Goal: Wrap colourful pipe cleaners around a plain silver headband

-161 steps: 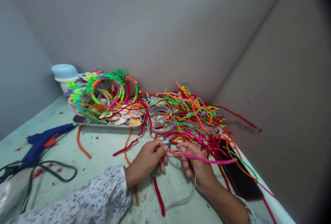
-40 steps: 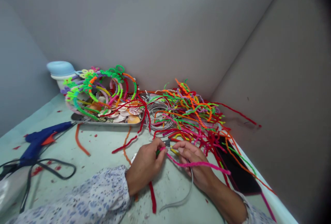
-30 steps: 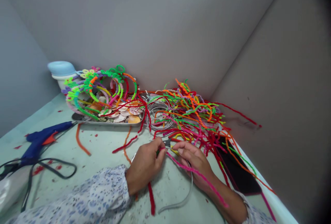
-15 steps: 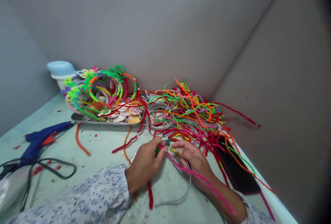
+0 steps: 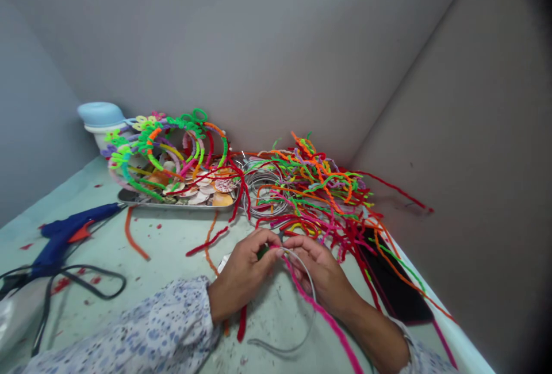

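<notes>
Left hand (image 5: 245, 270) fingers pinching pink pipe cleaner (image 5: 333, 324) and grey wire (image 5: 280, 351); right hand (image 5: 321, 273) fingers bunched alongside (grip unclear), mid-worktop (image 5: 172, 259). Likely wrapping step; next turn needs steady pinch.

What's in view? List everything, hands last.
Lidded container: 1, white and blue, back left.
Tray: 1, silver, left of centre.
Shells: many, white to orange, in tray.
Fuzzy hoops: several, multicoloured, over tray.
Wire coil: 1, grey, right of tray.
Stem heap: 1, mixed colours, back right.
Flat object: 1, black, right.
Glue gun: 1, blue-orange, left.
Cord: 1, dark, lower left.
Translucent item: 1, whitish, left corner.
Loose strips: several, orange and red, centre left.
Long stem: 1, pink, front centre.
Thin strand: 1, grey, front centre.
Table: 1, pale green, beneath.
Walls: 3, grey, around.
Sleeves: 2, blue-white, front.
Left hand: 1, centre.
Right hand: 1, centre.
</notes>
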### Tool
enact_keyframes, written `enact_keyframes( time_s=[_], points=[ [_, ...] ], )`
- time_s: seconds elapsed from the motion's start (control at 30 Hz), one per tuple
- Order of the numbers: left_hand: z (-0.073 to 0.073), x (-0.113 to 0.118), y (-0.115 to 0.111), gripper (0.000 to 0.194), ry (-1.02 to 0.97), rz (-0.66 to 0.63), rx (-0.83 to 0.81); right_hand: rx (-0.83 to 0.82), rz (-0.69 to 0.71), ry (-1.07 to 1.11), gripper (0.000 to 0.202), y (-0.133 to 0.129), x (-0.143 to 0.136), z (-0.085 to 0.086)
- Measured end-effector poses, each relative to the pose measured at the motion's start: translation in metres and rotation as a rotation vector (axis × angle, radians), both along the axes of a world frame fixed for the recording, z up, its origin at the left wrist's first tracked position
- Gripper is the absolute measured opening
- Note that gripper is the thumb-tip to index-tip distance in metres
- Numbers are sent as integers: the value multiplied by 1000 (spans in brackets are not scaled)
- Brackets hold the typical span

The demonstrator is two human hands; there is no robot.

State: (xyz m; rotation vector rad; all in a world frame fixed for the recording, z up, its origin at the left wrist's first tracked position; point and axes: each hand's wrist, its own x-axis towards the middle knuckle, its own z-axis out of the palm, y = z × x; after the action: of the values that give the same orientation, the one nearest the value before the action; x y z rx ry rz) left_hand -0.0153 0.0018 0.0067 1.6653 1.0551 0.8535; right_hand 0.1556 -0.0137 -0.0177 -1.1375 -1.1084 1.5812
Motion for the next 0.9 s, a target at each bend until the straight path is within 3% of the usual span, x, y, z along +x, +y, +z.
enact_keyframes(
  time_s=[0.23, 0.5, 0.9],
  points=[
    [-4, 1, 0, 15, -98, 1, -30, 122, 64, -100, 29, -1, -4, 14],
    [-1, 4, 3, 19, -255, -21, -300, 111, 117, -77, 30, 0, -5, 14],
    [-8, 1, 14, 20, -556, -32, -516, 56, 137, 87, 22, 3, 6, 1]
  ],
)
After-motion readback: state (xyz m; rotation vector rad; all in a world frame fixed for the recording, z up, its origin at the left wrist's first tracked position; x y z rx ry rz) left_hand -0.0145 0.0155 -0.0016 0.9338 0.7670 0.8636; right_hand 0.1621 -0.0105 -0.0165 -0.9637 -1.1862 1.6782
